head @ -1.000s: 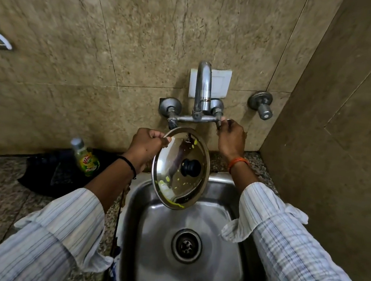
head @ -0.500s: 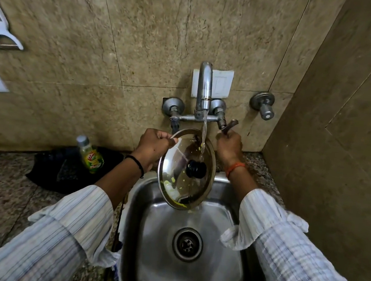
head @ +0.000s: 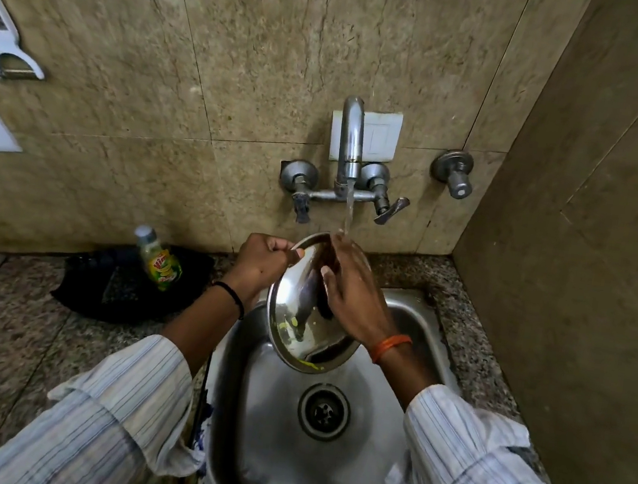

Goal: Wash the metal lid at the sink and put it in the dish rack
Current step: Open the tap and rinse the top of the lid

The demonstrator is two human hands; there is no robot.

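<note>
A round metal lid [head: 293, 311] with yellow food smears is held tilted on edge over the steel sink [head: 397, 444]. My left hand [head: 262, 267] pinches its upper left rim. My right hand [head: 350, 298] lies flat against the lid's face with straight fingers, covering its dark knob. Water runs from the tap [head: 351, 145] onto my right fingertips and the lid's top edge. No dish rack is in view.
The tap's lever handle [head: 391, 208] sticks out on the right. A green dish-soap bottle [head: 158, 260] stands on a black cloth [head: 115, 285] left of the sink. A side wall closes in on the right. The drain [head: 324, 411] lies below the lid.
My right hand left the tap lever and came onto the lid's face. Water now flows steadily. The lid sits lower, over the sink.
</note>
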